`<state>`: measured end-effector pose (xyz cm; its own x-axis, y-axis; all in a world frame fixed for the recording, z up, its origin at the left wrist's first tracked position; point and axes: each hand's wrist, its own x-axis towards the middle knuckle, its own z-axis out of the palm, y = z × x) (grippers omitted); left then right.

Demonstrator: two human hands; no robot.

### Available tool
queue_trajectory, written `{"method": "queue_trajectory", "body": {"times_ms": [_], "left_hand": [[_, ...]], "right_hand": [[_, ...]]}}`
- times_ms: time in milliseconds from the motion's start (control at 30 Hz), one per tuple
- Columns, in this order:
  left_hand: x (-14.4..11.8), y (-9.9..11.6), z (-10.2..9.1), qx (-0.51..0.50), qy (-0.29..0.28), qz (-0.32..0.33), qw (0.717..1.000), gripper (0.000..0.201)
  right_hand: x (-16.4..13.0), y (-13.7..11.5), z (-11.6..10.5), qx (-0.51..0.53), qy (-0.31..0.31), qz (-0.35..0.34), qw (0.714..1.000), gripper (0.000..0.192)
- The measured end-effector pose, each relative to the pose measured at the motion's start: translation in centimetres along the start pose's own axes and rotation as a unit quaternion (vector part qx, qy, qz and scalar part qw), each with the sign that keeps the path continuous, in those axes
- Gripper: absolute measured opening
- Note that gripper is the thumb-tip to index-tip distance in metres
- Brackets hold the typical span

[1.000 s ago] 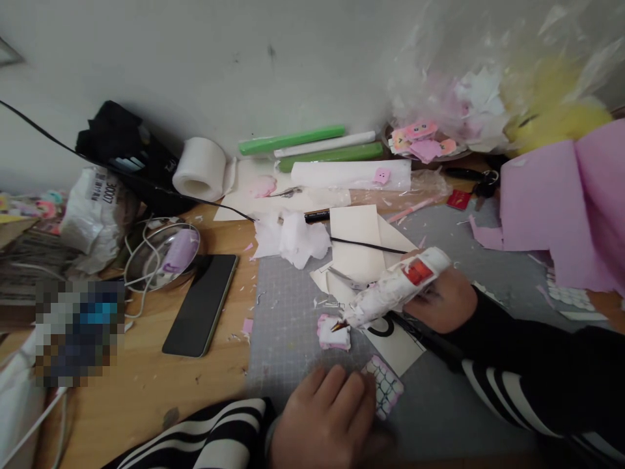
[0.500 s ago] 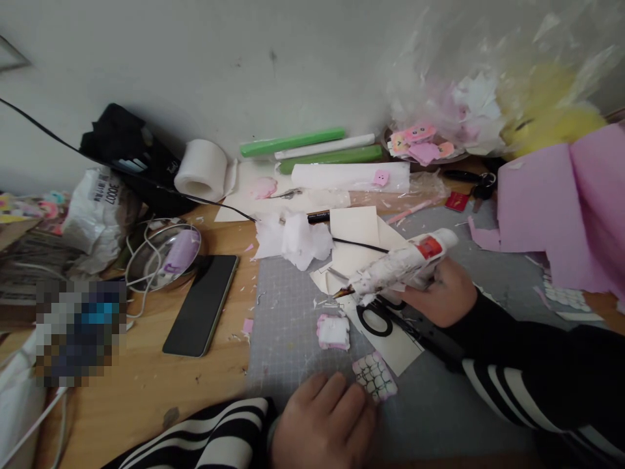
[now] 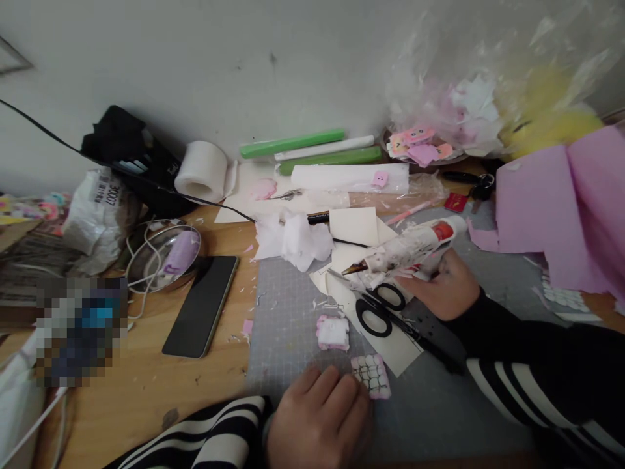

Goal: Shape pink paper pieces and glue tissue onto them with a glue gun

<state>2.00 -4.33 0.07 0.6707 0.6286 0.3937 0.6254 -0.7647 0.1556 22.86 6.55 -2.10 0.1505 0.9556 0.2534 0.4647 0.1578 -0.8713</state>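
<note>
My right hand (image 3: 442,290) grips a paper-wrapped glue gun (image 3: 407,249), its dark nozzle pointing left and raised above the grey cutting mat (image 3: 288,306). Just below the gun lie black-handled scissors (image 3: 385,316) on cream paper. A small pink-and-white foam piece (image 3: 333,332) rests on the mat, apart from the nozzle. My left hand (image 3: 319,420) sits at the near edge, its fingertips on a small pink piece with a dark scale pattern (image 3: 372,376).
A black phone (image 3: 201,305) lies left of the mat beside a metal bowl (image 3: 163,255) with cables. A white tape roll (image 3: 201,169), green and white foam rolls (image 3: 312,151) and purple foam sheets (image 3: 561,215) line the back and right. White stuffing (image 3: 293,240) sits by the mat.
My right hand has lifted the glue gun up and to the right, off the pink-and-white piece, uncovering the scissors. My left hand has slid the patterned piece slightly left and toward me.
</note>
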Motion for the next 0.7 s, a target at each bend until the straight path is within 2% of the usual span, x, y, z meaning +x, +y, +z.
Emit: {"method": "queue_trajectory", "body": {"times_ms": [100,200,333,467,700], "left_hand": [[0.2,-0.6,-0.9,-0.047,0.017,-0.019,0.999,0.014],[0.5,-2.2,-1.9,-0.111,0.023,-0.092,0.989,0.017],[1.0,-5.2,-2.7,-0.127,-0.029,-0.202,0.971,0.021],[1.8,-7.0,-2.5,-0.121,-0.074,-0.201,0.969,0.026],[2.7,-6.9,-2.5,-0.089,-0.115,-0.154,0.977,0.026]], "right_hand": [[0.1,-0.3,-0.1,0.015,0.0,0.021,1.0,0.032],[0.3,-0.7,-0.2,0.024,0.015,0.039,0.999,0.031],[0.6,-1.0,-0.2,0.036,0.033,0.061,0.997,0.032],[0.6,-1.0,-0.1,0.052,0.039,0.064,0.996,0.034],[0.5,-1.3,0.1,0.068,0.041,0.063,0.995,0.037]]}}
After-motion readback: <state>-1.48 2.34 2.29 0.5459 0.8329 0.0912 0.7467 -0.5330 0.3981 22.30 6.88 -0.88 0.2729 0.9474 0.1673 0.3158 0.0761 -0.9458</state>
